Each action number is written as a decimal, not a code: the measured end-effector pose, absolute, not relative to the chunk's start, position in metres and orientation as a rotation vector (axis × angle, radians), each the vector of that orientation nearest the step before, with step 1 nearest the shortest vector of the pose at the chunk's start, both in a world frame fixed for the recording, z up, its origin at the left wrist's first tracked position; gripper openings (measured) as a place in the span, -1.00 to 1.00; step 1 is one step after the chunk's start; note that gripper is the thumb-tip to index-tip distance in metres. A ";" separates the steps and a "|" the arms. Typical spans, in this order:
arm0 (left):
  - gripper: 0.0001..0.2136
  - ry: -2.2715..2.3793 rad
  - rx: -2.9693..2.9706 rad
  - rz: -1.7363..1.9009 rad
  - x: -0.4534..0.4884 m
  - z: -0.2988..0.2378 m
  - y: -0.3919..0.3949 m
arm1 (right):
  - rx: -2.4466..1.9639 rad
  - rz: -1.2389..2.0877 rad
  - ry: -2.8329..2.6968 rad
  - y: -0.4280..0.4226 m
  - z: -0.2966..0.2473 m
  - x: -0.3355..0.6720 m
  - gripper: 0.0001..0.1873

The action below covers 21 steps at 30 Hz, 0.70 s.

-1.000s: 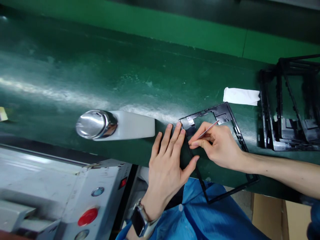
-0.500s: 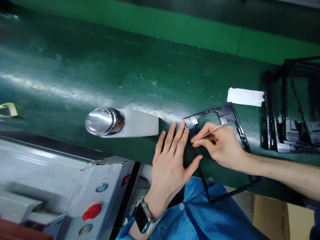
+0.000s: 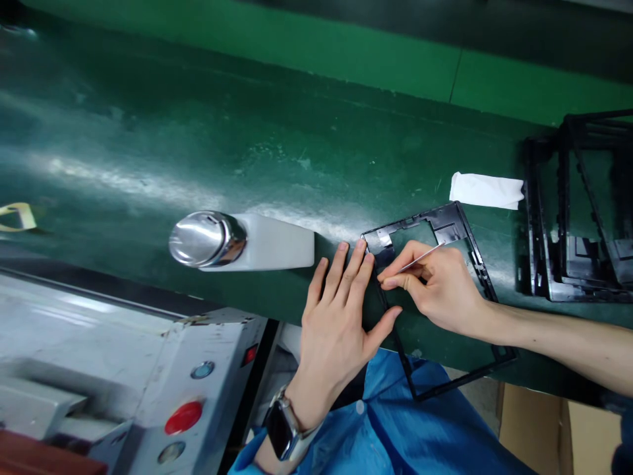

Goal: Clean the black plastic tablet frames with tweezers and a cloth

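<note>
A black plastic frame (image 3: 487, 290) with a large opening lies at an angle on the green bench, its near corner reaching over the edge by the blue clothing. My left hand (image 3: 336, 316) is laid flat with fingers spread, fingertips touching the frame's left side near its upper left corner. In a pinch, my right hand (image 3: 440, 284) grips a thin white stick (image 3: 420, 258) over that same left side. The stick's lower end is hidden by the fingers. Left of my hands stands a white bottle (image 3: 279, 244) with a shiny metal top.
Several black frames (image 3: 556, 290) are stacked at the right. A folded white cloth or paper (image 3: 487, 190) lies beside them. A yellowish loop (image 3: 20, 218) is at the far left. Below it, a grey machine with a red button (image 3: 183, 417) borders the bench (image 3: 346, 158).
Almost nothing differs. Both hands, the stick and the frame hold their places; the view has shifted very slightly.
</note>
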<state>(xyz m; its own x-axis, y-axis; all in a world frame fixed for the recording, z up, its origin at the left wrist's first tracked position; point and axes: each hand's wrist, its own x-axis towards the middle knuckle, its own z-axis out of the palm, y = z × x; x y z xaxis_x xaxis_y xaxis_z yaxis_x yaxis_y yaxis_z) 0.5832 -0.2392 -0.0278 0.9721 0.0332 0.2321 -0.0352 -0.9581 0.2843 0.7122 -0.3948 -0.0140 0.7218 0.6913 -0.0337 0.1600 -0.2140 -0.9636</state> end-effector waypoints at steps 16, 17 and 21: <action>-0.32 -0.008 2.821 0.342 0.583 -0.028 -0.239 | -1.761 0.577 -0.686 -0.395 -0.011 0.714 -0.80; -0.32 -0.007 2.818 0.340 0.583 -0.028 -0.239 | -1.768 0.574 -0.697 -0.395 -0.011 0.714 -0.80; -0.32 -0.005 2.811 0.338 0.583 -0.029 -0.239 | -1.711 0.598 -0.640 -0.395 -0.011 0.713 -0.82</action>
<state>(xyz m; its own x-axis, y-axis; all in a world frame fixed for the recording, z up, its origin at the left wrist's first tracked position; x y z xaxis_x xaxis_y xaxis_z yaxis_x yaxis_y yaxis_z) 0.5826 -0.2386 -0.0287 0.9722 0.0327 0.2317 -0.0400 -0.9523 0.3024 0.7126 -0.3953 -0.0112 0.7211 0.6902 -0.0599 0.1061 -0.1955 -0.9749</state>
